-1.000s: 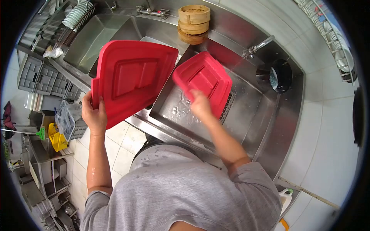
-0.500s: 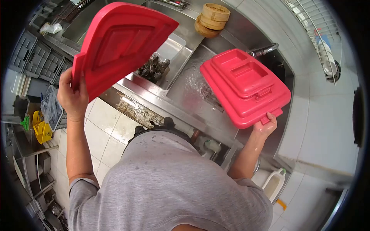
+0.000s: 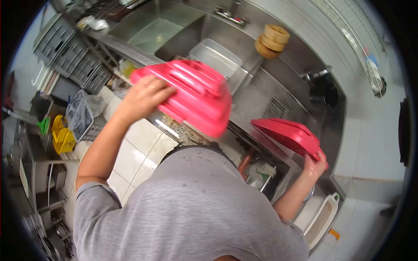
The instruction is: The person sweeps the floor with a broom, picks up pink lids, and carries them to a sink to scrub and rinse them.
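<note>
My left hand (image 3: 147,98) is closed on the edge of a red plastic lid (image 3: 196,95), which is tilted, slightly blurred and held in front of the sink's front edge. In my right hand (image 3: 314,166) is a second red plastic lid (image 3: 289,135), gripped by its near end and seen almost edge-on. That lid is over the near right part of the steel sink (image 3: 261,93). The two lids are apart from each other. The fingertips of both hands are partly hidden by the lids.
Bamboo steamers (image 3: 273,41) are stacked behind the sink. A clear plastic tub (image 3: 216,56) sits in the middle basin, with a water-filled basin (image 3: 156,37) farther left. A black pot (image 3: 323,93) stands at the right under a tap. Grey crates (image 3: 72,52) are at the left.
The left lid has come down and turned over, showing its ridged side. The right lid has dropped lower and tipped edge-on. My view has shifted left.
</note>
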`<state>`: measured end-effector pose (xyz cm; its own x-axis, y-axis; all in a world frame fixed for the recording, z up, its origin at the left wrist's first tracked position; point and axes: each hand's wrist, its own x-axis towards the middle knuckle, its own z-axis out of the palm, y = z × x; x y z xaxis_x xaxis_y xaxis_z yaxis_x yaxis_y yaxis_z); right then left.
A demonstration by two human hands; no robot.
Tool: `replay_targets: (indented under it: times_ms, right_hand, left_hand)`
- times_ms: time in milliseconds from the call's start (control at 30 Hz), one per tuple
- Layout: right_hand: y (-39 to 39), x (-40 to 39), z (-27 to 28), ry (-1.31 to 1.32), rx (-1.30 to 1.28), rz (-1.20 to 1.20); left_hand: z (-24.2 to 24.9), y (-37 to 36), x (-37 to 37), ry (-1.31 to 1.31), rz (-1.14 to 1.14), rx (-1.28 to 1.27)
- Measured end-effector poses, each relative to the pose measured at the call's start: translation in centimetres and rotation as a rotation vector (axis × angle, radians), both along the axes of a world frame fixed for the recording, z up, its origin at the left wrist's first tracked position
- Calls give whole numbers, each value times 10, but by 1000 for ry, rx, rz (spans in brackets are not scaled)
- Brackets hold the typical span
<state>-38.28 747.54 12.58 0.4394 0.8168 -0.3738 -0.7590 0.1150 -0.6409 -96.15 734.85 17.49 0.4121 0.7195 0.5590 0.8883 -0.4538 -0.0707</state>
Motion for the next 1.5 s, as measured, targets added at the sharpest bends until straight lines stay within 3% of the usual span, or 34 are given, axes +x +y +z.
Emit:
replay_targets:
  times_ms: [133,167,233,333,367,467,500,533,567,633,667,767,800,833,933,1033,1100,1133,1167,1267,1333,1367,1433,1500]
  right_hand:
    - [21,49,14,-74,174,-7]
    - [24,56,26,-45,236,91]
    - [24,17,67,-197,255,-106]
    - [12,-50,118,-212,489,192]
    - [6,-80,135,-254,510,184]
    - [28,-116,155,-237,637,438]
    - [42,-126,161,-196,719,640]
    - [55,-141,164,-148,800,839]
    - [69,-161,165,-125,800,892]
    - [91,-209,162,70,956,1308]
    - [78,-248,165,102,954,1361]
    - [-23,-374,186,-188,1127,1424]
    - [18,-390,171,-400,837,1181]
    - [11,-418,162,-394,851,1227]
    - [-20,-512,145,-272,855,1571]
    - [-54,-602,121,-405,839,1830]
    - [-105,-664,110,-768,758,2097]
    - [-123,-699,99,-760,773,2138]
    - [-139,-737,82,-1003,751,2299]
    - [-188,-843,1,-1584,857,2530]
    - [-216,-915,-76,-1748,816,2727]
    - [-243,-934,-103,-1683,880,2684]
    - [-286,-983,-169,-1945,1024,2747]
    - [-346,-1017,-208,-2036,1066,2829]
  left_hand:
    - [-2,-13,-15,-39,-14,52]
    - [6,-18,-22,-31,20,55]
    - [30,-35,-35,-90,35,195]
    - [64,-87,-56,-142,186,285]
    - [74,-112,-62,-150,238,306]
    - [88,-190,-67,-140,436,410]
    - [89,-213,-63,-159,516,424]
    - [85,-233,-61,-152,572,420]
    - [75,-251,-60,-179,669,423]
    - [49,-284,-53,-257,905,381]
    - [33,-295,-49,-290,1036,321]
    - [-28,-335,-47,-421,1393,223]
    - [-51,-350,-48,-459,1516,237]
    - [-72,-366,-48,-468,1560,249]
    - [-118,-416,-43,-655,1935,225]
    - [-158,-455,-31,-838,2123,211]
    - [-188,-480,-24,-897,2206,211]
    - [-201,-492,-23,-944,2245,205]
    - [-213,-504,-22,-949,2285,222]
    - [-239,-526,-18,-1054,2372,199]
    - [-249,-542,-18,-1066,2465,178]
    - [-252,-551,-17,-1082,2520,147]
    - [-258,-567,-13,-1207,2579,103]
    - [-262,-579,-8,-1329,2653,-88]
